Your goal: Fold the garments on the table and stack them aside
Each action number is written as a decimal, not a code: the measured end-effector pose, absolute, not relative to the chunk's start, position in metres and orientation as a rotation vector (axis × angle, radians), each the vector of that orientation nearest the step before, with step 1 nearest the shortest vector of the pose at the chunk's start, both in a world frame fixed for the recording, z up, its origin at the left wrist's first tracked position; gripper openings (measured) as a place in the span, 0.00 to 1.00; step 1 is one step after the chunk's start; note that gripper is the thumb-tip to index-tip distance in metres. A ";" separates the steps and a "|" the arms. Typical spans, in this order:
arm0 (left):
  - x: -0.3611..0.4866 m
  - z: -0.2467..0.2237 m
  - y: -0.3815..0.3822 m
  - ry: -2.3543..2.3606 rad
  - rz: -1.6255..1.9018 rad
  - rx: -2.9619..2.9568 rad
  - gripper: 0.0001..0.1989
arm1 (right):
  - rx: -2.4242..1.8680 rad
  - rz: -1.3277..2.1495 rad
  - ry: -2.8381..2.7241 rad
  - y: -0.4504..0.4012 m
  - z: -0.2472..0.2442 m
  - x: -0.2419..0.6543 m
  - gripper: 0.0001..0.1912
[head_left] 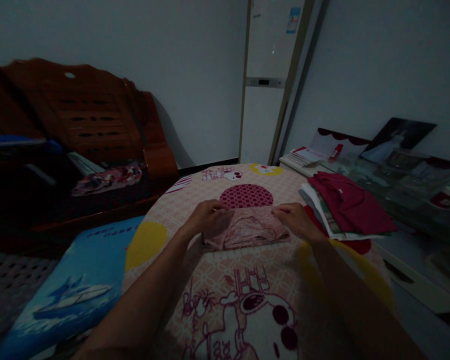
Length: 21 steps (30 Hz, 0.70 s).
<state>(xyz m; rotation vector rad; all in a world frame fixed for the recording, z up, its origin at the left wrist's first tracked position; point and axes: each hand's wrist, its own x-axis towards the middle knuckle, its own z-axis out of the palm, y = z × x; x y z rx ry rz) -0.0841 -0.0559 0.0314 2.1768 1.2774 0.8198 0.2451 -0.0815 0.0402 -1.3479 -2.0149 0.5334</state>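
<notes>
A folded pink garment (249, 229) with a mottled look lies flat on the patterned tablecloth (195, 275); what kind of garment it is, I cannot make out. My left hand (209, 214) is closed on its far left corner, fingers curled at the edge. At the far right corner, my right hand (295, 218) pinches the cloth between thumb and fingers. To the right of my right hand, a stack of folded clothes sits on the table, with a dark red garment (350, 202) on top and white cloth (317, 207) below.
A wooden bench (86, 115) with crumpled patterned cloth (108, 180) stands at left, a blue printed bag or cover (82, 285) nearer. A tall white air conditioner (264, 120) is behind the table. Papers (303, 156), a photo (397, 137) and a cup (448, 197) lie along the right.
</notes>
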 end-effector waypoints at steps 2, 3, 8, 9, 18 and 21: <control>-0.075 0.020 -0.050 1.344 0.848 2.326 0.17 | -1.283 0.456 -2.050 -0.069 0.032 0.236 0.17; -0.072 0.014 -0.048 1.356 0.783 2.404 0.19 | -1.259 0.414 -2.085 -0.064 0.025 0.232 0.19; -0.076 -0.016 -0.035 1.418 0.246 2.581 0.27 | -1.344 0.123 -2.418 -0.057 -0.018 0.212 0.25; -0.079 -0.019 -0.032 1.433 0.205 2.573 0.28 | -1.367 0.052 -2.468 -0.059 -0.025 0.211 0.26; -0.103 -0.006 -0.021 1.607 0.624 2.305 0.20 | -1.354 -0.112 -2.519 -0.063 -0.041 0.214 0.28; -0.108 -0.003 -0.024 1.597 0.551 2.320 0.15 | -1.348 -0.137 -2.533 -0.063 -0.043 0.214 0.28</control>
